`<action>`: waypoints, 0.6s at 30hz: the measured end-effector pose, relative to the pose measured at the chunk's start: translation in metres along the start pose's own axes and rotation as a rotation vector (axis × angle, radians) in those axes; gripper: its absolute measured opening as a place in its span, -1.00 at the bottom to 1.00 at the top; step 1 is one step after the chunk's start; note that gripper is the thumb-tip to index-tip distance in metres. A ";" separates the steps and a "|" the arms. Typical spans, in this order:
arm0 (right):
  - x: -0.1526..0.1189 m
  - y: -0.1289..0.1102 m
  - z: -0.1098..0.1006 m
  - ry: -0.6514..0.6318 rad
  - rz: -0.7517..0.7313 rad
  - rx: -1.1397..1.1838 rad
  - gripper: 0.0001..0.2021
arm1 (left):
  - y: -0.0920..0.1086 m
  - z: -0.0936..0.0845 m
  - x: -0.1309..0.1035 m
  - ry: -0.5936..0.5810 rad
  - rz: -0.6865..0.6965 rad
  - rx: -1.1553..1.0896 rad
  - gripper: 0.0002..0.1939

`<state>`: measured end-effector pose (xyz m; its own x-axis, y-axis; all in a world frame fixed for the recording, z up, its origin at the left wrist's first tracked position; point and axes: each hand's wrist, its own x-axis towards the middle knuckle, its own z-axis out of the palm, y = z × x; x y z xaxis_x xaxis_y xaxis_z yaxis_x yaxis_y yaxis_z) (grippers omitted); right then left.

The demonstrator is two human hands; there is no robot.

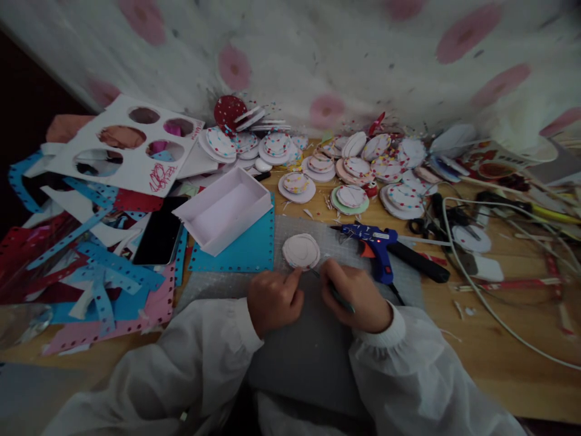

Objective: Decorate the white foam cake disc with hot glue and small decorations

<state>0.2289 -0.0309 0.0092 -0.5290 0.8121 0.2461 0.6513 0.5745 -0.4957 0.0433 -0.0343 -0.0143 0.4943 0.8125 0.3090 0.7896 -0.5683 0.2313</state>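
A small white layered paper disc [301, 251] lies on the grey mat [218, 284] in the middle. My left hand [275, 300] rests at its lower edge, index finger extended onto the rim, the other fingers curled with nothing visible in them. Just right of the disc, my right hand [354, 293] is closed around a thin dark tool [340, 298], its tip near the disc's lower right edge. The tool's exact kind cannot be made out. A blue glue gun [374, 242] with a lit red light lies beyond my right hand.
Left of the mat are an open white box [224, 209] on blue card [254, 242], a black phone [158, 233] and paper scraps [97, 272]. Several decorated discs [349, 197] line the back. A white cable [485, 309] curves along the right, near scissors [420, 226].
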 end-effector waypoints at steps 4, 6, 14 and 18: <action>0.000 -0.001 0.000 0.006 0.005 -0.006 -0.89 | 0.000 0.000 0.000 -0.002 -0.005 0.001 -0.64; 0.001 -0.001 0.000 0.002 0.014 -0.008 -0.89 | 0.000 0.000 0.000 0.005 -0.002 0.003 -0.64; 0.000 -0.001 -0.001 0.003 0.034 0.023 -0.88 | 0.000 0.000 0.000 -0.013 0.004 -0.010 -0.63; -0.001 -0.001 -0.001 -0.025 0.055 0.028 -0.88 | 0.000 0.000 0.000 0.008 0.002 -0.008 -0.63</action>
<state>0.2294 -0.0318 0.0105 -0.5066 0.8394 0.1968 0.6646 0.5256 -0.5311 0.0434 -0.0343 -0.0146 0.4928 0.8105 0.3166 0.7858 -0.5708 0.2381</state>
